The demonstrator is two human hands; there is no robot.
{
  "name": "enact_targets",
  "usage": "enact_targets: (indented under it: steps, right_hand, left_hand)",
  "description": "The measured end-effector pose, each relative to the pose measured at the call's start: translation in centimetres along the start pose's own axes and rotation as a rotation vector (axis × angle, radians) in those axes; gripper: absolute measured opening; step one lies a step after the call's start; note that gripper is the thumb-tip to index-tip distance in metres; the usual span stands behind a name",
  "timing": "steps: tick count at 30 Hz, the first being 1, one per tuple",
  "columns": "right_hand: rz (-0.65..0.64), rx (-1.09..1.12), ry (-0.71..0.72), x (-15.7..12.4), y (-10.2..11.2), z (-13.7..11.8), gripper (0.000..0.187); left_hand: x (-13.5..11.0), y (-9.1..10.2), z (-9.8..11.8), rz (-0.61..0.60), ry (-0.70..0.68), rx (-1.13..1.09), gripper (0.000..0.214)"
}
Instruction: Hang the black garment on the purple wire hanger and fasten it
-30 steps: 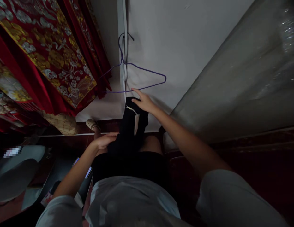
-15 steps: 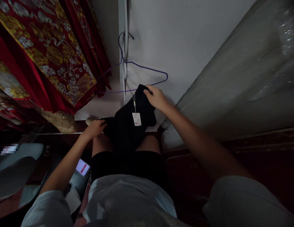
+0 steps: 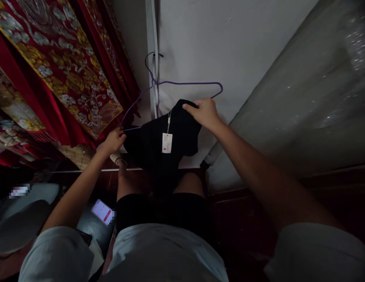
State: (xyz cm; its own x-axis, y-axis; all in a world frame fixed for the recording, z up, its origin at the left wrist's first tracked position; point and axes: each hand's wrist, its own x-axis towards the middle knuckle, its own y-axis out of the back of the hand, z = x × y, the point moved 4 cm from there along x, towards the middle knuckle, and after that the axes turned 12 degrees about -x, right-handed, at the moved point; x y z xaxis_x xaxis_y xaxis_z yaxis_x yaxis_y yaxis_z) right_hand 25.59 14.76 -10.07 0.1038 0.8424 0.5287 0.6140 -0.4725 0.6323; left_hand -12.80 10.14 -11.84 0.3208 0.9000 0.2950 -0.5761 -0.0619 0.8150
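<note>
A black garment (image 3: 158, 152) with a white paper tag (image 3: 167, 143) on a string is stretched between my hands. My left hand (image 3: 113, 141) is closed on its left edge, right by the lower left end of a purple wire hanger (image 3: 188, 83). At the upper right edge, my right hand (image 3: 206, 112) pinches the cloth between thumb and fingers, just below the hanger's right end. The hanger's hook lies against a pale vertical strip on the wall. The garment hides much of the hanger's bottom bar, so I cannot tell how the cloth sits on it.
Red embroidered garments (image 3: 73, 74) hang at the left. A large plastic-covered grey bundle (image 3: 288, 113) leans along the right. A lit phone (image 3: 102, 212) lies on a grey seat at the lower left, near another chair (image 3: 32, 207). A pale wall (image 3: 200, 43) stands ahead.
Both hands have risen and moved apart, spreading the black garment wider. My left hand has reached the hanger's left end. The hanger appears tilted and its right end sits farther right.
</note>
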Motion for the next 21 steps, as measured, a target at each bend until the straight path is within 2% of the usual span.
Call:
enact_targets:
  steps: [4, 7, 10, 13, 16, 19, 21]
  right_hand:
    - [-0.006, 0.135, -0.04, -0.4, -0.7, 0.7, 0.039]
    - [-0.029, 0.26, -0.047, -1.2, -1.7, 0.8, 0.033]
    - [-0.022, 0.303, -0.032, -2.6, -2.3, 0.1, 0.036]
    - [0.06, 0.257, 0.031, -3.9, -1.5, -0.5, 0.038]
    - [0.192, 0.183, 0.074, -4.1, 0.9, -0.3, 0.034]
    - [0.366, 0.145, 0.076, -2.4, 4.0, 0.6, 0.037]
    - [0.329, 0.175, 0.093, -0.5, 5.1, 1.2, 0.034]
  left_hand:
    - [0.9, 2.2, 2.3, 0.306, -0.189, 0.022, 0.016]
    - [2.4, 3.2, 4.0, 0.402, -0.209, -0.019, 0.015]
    - [4.9, 3.0, 4.8, 0.328, -0.224, -0.147, 0.018]
    - [7.0, 2.7, 4.6, 0.285, -0.214, -0.294, 0.037]
    - [7.7, 3.0, 4.4, 0.26, -0.188, -0.352, 0.048]
    - [7.8, 3.8, 4.6, 0.206, -0.178, -0.332, 0.04]
    - [7.9, 4.6, 4.7, 0.206, -0.176, -0.316, 0.033]
